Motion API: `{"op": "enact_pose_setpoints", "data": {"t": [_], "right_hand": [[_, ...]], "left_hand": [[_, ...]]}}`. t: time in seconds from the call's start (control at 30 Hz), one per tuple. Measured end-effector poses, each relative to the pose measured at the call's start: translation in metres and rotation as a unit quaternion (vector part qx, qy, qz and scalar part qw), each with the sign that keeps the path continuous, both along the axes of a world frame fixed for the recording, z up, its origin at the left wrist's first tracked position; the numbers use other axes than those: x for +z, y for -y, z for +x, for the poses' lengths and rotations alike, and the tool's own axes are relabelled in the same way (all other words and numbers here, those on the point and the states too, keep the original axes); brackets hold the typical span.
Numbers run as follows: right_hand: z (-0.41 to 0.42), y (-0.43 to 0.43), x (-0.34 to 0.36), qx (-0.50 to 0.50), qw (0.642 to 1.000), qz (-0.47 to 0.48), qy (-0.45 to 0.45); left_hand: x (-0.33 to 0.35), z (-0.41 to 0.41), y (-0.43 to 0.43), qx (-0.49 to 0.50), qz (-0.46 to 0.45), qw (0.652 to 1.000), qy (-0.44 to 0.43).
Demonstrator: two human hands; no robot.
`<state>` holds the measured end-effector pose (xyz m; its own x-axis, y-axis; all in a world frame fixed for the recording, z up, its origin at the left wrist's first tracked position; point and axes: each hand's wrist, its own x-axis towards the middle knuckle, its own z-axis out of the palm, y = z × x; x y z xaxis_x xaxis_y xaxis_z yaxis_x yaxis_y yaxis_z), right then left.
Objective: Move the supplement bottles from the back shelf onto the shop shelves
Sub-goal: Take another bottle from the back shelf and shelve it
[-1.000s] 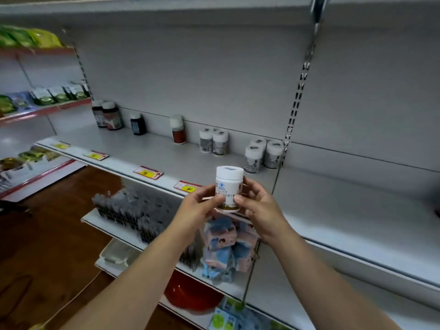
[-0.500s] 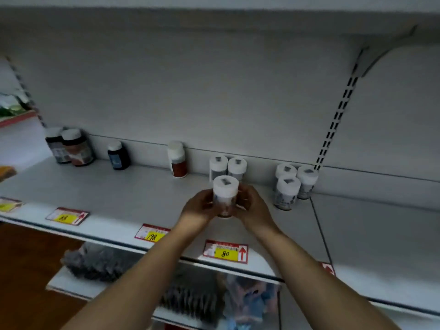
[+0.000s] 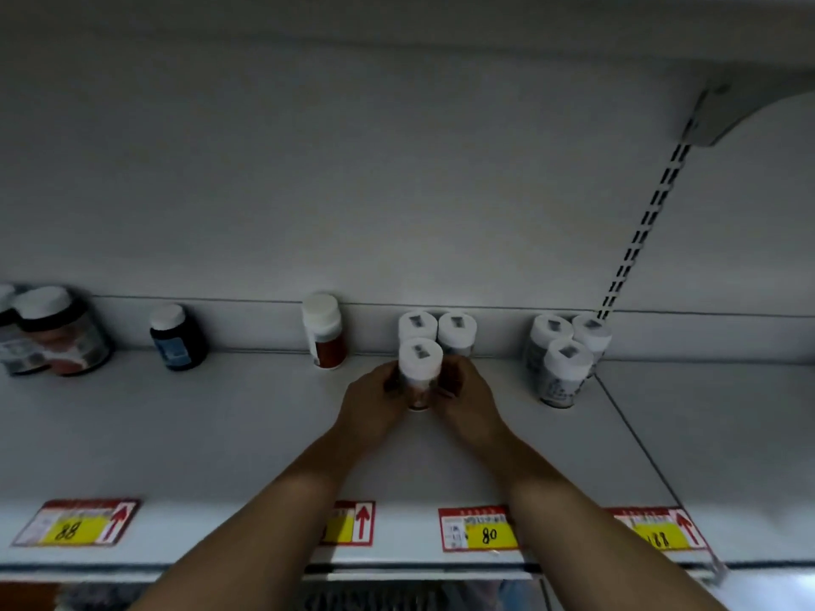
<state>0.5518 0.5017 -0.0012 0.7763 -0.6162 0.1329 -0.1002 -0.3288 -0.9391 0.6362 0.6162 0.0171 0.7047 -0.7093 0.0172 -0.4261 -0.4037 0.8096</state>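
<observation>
Left hand (image 3: pixel 375 403) and right hand (image 3: pixel 467 399) cup the white-capped bottle (image 3: pixel 419 368) from either side, fingers curled round it, its base at or just above the shop shelf (image 3: pixel 220 434) (we cannot tell whether it touches). At its 12 o'clock stand two matching bottles (image 3: pixel 436 330), so we judge this one nearly placed; at 3 o'clock a trio (image 3: pixel 566 359) is already set. How many remain to fetch we cannot see.
</observation>
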Motion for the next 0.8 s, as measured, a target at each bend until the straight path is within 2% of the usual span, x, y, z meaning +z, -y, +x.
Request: {"op": "enact_pose_setpoints", "data": {"t": [0.43,0.63,0.8], "right_hand": [[0.005,0.006,-0.007,-0.019,1.0,0.025,-0.001],[-0.017,0.002,-0.002,-0.029,0.998,0.05,0.015],[-0.042,-0.009,0.01,-0.05,0.993,0.097,0.039]], "left_hand": [[-0.006,0.004,0.005,0.013,-0.03,0.999,-0.039],[-0.012,0.0,-0.011,0.062,-0.017,0.996,-0.062],[0.003,-0.02,-0.026,0.051,-0.021,0.998,-0.025]]}}
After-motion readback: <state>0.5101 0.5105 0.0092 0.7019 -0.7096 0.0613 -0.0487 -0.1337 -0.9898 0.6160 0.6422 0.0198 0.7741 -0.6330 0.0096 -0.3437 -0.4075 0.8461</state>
